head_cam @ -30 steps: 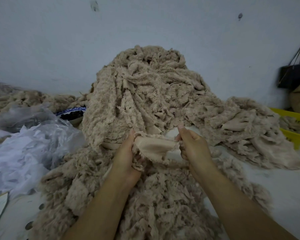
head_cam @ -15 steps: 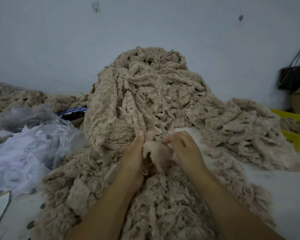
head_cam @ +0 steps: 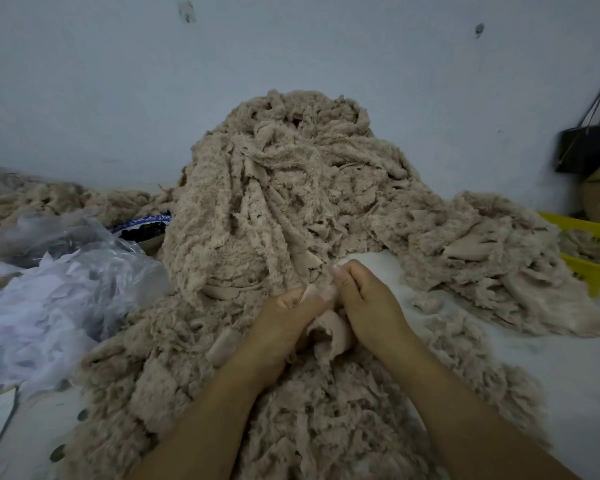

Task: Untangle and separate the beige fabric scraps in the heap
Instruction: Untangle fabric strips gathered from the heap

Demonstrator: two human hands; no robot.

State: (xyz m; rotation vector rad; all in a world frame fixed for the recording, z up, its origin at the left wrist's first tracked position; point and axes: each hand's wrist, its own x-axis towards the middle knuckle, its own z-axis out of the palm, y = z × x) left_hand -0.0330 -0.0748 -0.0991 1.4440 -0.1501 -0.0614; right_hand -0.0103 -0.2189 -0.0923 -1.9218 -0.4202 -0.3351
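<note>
A tall heap of fluffy beige fabric scraps [head_cam: 284, 202] rises in front of me against the wall and spills down over the white surface toward me. At its foot my left hand [head_cam: 284, 323] and my right hand [head_cam: 368, 303] sit close together, fingertips nearly touching. Both pinch one smooth beige scrap [head_cam: 331, 336], which is bunched and folded between them. A lower spread of beige scraps [head_cam: 492, 258] lies to the right.
Clear plastic bags with white scraps [head_cam: 49, 299] lie at the left, a blue-rimmed bowl [head_cam: 142, 230] behind them. A yellow crate [head_cam: 589, 258] with scraps stands at the right edge, a black bag [head_cam: 586, 147] hanging above it. More beige scraps [head_cam: 49, 199] line the far left.
A second ago the scrap was stretched flat between my two hands. They have since come together, and the scrap is now crumpled between them.
</note>
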